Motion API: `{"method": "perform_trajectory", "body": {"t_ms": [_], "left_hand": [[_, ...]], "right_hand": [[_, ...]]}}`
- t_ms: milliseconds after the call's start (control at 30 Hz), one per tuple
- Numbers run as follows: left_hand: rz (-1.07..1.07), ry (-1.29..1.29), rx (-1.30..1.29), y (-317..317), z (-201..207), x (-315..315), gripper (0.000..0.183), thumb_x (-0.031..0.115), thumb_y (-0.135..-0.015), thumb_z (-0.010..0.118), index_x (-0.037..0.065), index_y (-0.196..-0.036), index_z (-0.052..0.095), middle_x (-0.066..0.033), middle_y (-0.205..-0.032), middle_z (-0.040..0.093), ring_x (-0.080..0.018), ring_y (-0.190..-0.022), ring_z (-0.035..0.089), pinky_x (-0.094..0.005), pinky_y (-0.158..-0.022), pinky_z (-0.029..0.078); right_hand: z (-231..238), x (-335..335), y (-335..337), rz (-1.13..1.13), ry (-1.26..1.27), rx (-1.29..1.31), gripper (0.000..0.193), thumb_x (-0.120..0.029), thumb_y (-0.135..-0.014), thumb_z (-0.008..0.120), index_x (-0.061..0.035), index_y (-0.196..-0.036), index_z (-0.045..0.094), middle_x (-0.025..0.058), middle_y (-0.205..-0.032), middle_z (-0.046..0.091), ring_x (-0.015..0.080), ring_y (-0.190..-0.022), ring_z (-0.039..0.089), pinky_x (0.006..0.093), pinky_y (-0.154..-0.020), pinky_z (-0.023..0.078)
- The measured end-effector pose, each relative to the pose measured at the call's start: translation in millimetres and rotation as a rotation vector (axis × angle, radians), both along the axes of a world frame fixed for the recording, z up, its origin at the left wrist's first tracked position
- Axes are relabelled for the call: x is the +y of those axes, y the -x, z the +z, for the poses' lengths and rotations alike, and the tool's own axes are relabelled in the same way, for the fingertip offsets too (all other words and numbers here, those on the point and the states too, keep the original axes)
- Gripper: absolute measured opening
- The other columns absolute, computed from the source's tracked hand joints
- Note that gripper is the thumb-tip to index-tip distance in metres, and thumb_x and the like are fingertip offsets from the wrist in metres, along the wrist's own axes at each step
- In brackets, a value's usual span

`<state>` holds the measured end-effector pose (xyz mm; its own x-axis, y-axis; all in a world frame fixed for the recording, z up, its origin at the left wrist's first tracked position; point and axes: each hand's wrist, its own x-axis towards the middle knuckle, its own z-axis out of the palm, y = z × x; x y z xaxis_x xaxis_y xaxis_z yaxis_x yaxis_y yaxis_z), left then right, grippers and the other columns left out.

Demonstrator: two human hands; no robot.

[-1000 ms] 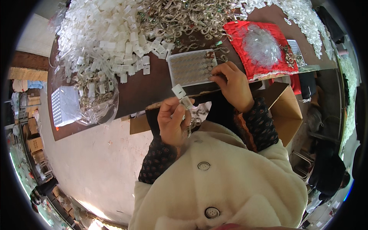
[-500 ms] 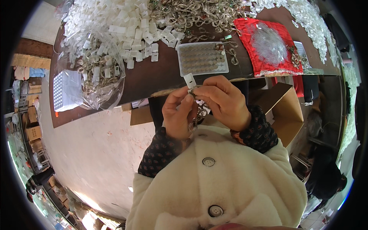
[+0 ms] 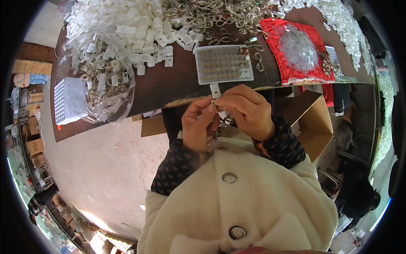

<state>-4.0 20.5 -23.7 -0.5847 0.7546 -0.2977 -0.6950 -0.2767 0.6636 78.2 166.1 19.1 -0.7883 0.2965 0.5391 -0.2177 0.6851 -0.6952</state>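
Just in front of the table edge, my two hands meet at the lower end of a small white plastic case with a dark slot in it. A bundle of thin silvery wire hangs below the case, between my palms. Thumb and fingers of my left hand are closed in a pinch by the case's lower end. My right hand pinches the same spot from the other side, and its fingertips partly cover the join. Beyond the case lies a clear tray of round button cells.
White plastic cases are heaped at the back left, beside a pile of coiled wire. A clear bag and stacked white trays stand left. Right is a red cloth with clear filaments. A cardboard box stands below.
The white case has turned more upright and shifted slightly right. Both hands stay pinched together at its lower end.
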Motion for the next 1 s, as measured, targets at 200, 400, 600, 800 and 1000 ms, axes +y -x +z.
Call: {"method": "perform_trajectory", "body": {"t_ms": [200,400,600,800,1000], "left_hand": [[0.02,0.068,-0.053,-1,-1,9,0.02,0.014,-0.096,0.068,0.006,-0.114,0.065,-0.0022,-0.081,0.063,-0.0056,-0.058,0.052,-0.0187,-0.045,0.033],[-0.049,0.137,-0.061,3,1,10,0.022,0.018,-0.099,0.062,0.007,-0.118,0.062,-0.0013,-0.091,0.065,-0.0055,-0.059,0.05,-0.0182,-0.047,0.034],[-0.048,0.151,-0.056,5,1,12,0.02,0.019,-0.1,0.062,0.009,-0.117,0.062,-0.0005,-0.088,0.063,-0.0052,-0.059,0.051,-0.0181,-0.045,0.033],[0.012,0.132,-0.091,2,1,12,0.02,0.012,-0.096,0.066,0.007,-0.115,0.064,-0.0019,-0.079,0.062,-0.0052,-0.056,0.051,-0.0192,-0.045,0.033],[-0.061,-0.017,-0.024,2,-7,9,0.02,0.008,-0.096,0.066,0.005,-0.115,0.062,-0.0054,-0.091,0.065,-0.0072,-0.059,0.052,-0.0202,-0.047,0.036]], "right_hand": [[-14,10,3,0.028,-0.072,0.049,0.027,0.007,-0.076,0.068,-0.0047,-0.1,0.071,0.0092,-0.093,0.067,0.0268,-0.079,0.066,0.0339,-0.068,0.056],[-18,7,3,-0.044,-0.006,0.045,0.027,0.009,-0.076,0.068,-0.003,-0.101,0.068,0.0096,-0.092,0.068,0.0274,-0.08,0.067,0.0348,-0.068,0.056],[-15,15,3,0.012,-0.017,0.008,0.028,0.01,-0.077,0.069,-0.003,-0.101,0.068,0.0094,-0.09,0.068,0.027,-0.08,0.067,0.0344,-0.069,0.056],[-8,13,-1,-0.001,0.141,-0.108,0.025,0.008,-0.08,0.07,-0.0022,-0.103,0.067,0.0087,-0.092,0.068,0.0231,-0.081,0.067,0.0323,-0.071,0.056],[-11,9,-9,0.082,0.794,-0.234,0.034,0.006,-0.086,0.07,-0.0016,-0.116,0.057,0.0016,-0.102,0.058,0.009,-0.094,0.059,0.0261,-0.082,0.05]]}}
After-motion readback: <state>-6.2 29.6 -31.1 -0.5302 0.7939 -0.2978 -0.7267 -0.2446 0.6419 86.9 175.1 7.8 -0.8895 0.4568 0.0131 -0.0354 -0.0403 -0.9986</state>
